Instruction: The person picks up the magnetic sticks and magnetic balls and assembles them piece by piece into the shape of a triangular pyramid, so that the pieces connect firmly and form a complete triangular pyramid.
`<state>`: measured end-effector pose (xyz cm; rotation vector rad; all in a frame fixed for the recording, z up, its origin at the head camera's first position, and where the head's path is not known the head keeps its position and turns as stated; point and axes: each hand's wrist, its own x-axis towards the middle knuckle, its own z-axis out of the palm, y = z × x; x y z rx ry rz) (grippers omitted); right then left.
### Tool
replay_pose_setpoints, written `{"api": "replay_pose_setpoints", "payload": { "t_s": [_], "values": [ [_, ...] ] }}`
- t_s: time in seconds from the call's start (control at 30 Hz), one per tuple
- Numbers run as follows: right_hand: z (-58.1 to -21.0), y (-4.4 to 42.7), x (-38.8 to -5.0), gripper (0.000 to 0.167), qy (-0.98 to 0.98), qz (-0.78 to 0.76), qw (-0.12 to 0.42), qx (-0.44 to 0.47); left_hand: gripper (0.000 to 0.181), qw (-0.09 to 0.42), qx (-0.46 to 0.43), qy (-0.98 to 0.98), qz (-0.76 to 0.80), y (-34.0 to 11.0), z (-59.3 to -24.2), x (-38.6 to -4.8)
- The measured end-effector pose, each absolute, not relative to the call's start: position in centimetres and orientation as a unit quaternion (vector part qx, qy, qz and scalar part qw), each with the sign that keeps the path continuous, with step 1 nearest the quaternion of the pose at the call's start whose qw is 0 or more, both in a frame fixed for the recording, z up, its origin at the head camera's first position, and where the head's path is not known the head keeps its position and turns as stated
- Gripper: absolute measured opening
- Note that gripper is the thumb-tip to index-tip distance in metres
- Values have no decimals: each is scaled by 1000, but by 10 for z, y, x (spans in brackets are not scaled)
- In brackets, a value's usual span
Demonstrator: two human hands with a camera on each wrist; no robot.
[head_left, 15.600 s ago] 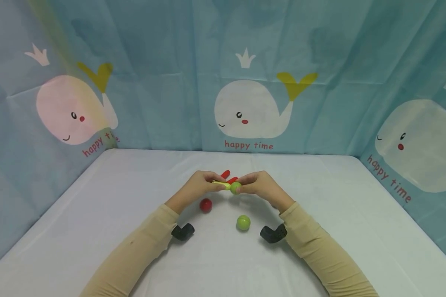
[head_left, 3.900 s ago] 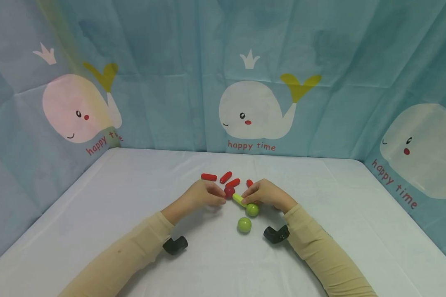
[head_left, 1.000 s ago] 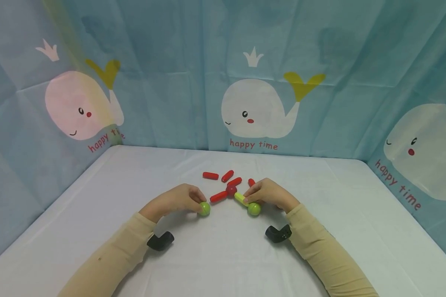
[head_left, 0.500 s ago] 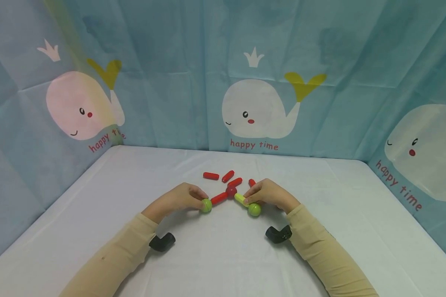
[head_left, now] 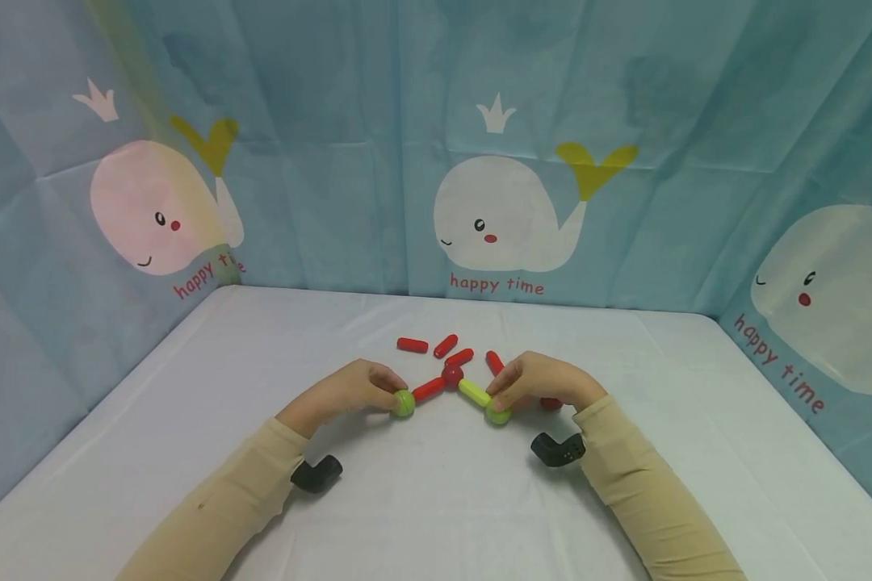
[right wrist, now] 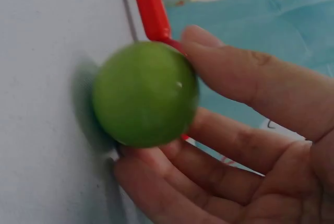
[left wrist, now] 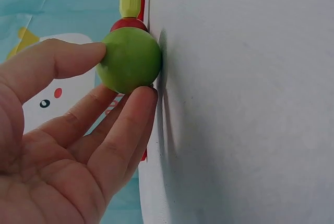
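On the white table, my left hand [head_left: 356, 391] pinches a green ball [head_left: 403, 403] between thumb and fingers. That ball touches one end of a red rod [head_left: 429, 390], whose other end meets a red ball [head_left: 452, 376]. From the red ball a yellow-green rod [head_left: 474, 392] runs to a second green ball [head_left: 498, 415]. My right hand [head_left: 541, 379] holds this second ball, thumb and fingers around it; the right wrist view shows the green ball [right wrist: 146, 94] large and slightly blurred. In the left wrist view the other green ball [left wrist: 129, 60] sits against my thumb and fingertips.
Behind the chain lie loose red rods [head_left: 412, 344], several in all, one [head_left: 495, 362] beside my right fingers. Another red ball [head_left: 550, 403] is partly hidden under my right hand. Black wrist devices [head_left: 316, 474] hang at both cuffs. A whale-print curtain [head_left: 320, 202] stands behind the table.
Over the last second, my left hand has brought its green ball against the red rod's end. My right fingers have shifted from the yellow-green rod onto the second green ball.
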<state>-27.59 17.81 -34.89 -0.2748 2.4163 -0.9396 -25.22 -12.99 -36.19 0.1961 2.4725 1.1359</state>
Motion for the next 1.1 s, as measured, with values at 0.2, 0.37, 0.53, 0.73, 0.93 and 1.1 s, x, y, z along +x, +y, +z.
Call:
{"api": "replay_pose_setpoints", "payload": {
  "t_s": [0.2, 0.37, 0.53, 0.73, 0.93, 1.1],
  "values": [
    [-349, 178, -274, 33, 881, -365, 279, -110, 33, 215, 72, 880, 417, -128, -361, -250],
    [-348, 174, -273, 32, 882, -368, 276, -105, 33, 218, 74, 877, 421, -124, -362, -248],
    [-347, 171, -271, 31, 884, -368, 274, -95, 32, 220, 68, 875, 427, -121, -364, -246],
    [-345, 175, -273, 33, 890, -360, 263, -98, 32, 225, 57, 874, 427, -118, -364, -246],
    [-335, 187, -283, 37, 892, -423, 159, -29, 31, 230, 56, 867, 439, -119, -366, -248],
    [-337, 191, -290, 43, 884, -447, 134, 23, 32, 233, 57, 865, 441, -121, -367, -246]
  ]
}}
